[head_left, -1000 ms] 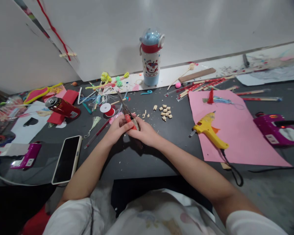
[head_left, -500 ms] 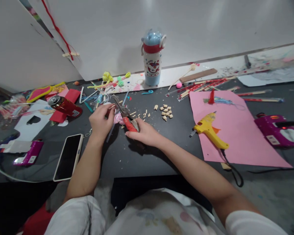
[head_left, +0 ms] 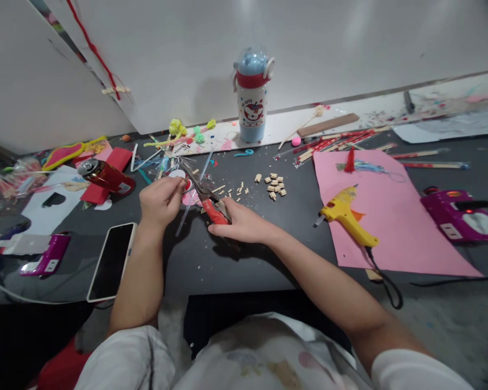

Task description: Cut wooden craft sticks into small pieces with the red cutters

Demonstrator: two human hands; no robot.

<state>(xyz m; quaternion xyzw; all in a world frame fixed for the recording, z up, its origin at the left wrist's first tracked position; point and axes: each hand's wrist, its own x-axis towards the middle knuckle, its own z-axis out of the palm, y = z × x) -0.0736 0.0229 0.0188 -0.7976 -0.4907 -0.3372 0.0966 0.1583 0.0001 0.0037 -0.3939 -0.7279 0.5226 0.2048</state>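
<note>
My right hand [head_left: 242,221] is wrapped around the red-handled pliers [head_left: 214,211], whose metal jaws point away to the upper left. Close to the jaws, my left hand [head_left: 161,199] is closed with fingertips pinched together; what they hold is hidden. Beyond and below the jaws lie small cut wooden pieces [head_left: 241,187] and a clear strip [head_left: 183,216]. A pink item [head_left: 192,198] and a white disc [head_left: 176,174] lie beside the left fingertips. Right of the pliers is a pile of small bundled wooden pieces [head_left: 274,184].
A yellow glue gun [head_left: 352,216] rests on pink paper [head_left: 406,227] at right, near a purple power block [head_left: 459,216]. A bottle [head_left: 252,103] stands at the back. On the left are a phone [head_left: 111,262] and a tilted red can [head_left: 109,177].
My left hand has drawn slightly left and turned, fingers curling in; the pale stick end seen at its fingertips is now out of sight. My right hand and the pliers have barely moved.
</note>
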